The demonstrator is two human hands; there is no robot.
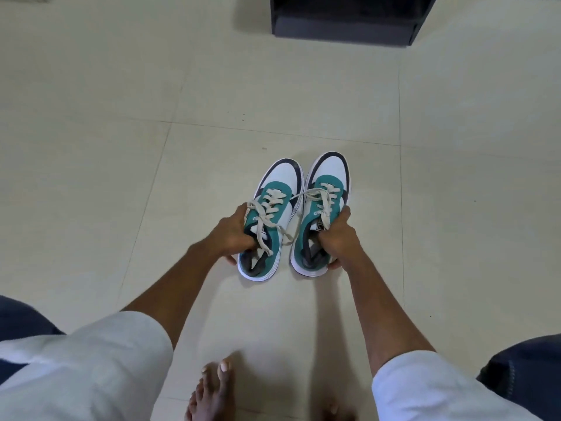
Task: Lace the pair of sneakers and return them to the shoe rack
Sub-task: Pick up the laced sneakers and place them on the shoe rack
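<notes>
Two teal, white and dark sneakers stand side by side on the tiled floor, toes pointing away from me. My left hand (233,230) grips the left sneaker (280,189) at its collar, fingers inside the opening. My right hand (338,235) grips the right sneaker (326,177) the same way. Both carry cream laces (274,208) threaded through the eyelets, with loose ends trailing between the shoes. The dark shoe rack (346,28) stands at the top of the view, straight ahead.
Pale floor tiles (121,147) spread between the sneakers and the rack. My bare foot (212,390) rests on the floor near the bottom edge, with my knees in dark trousers at both lower corners.
</notes>
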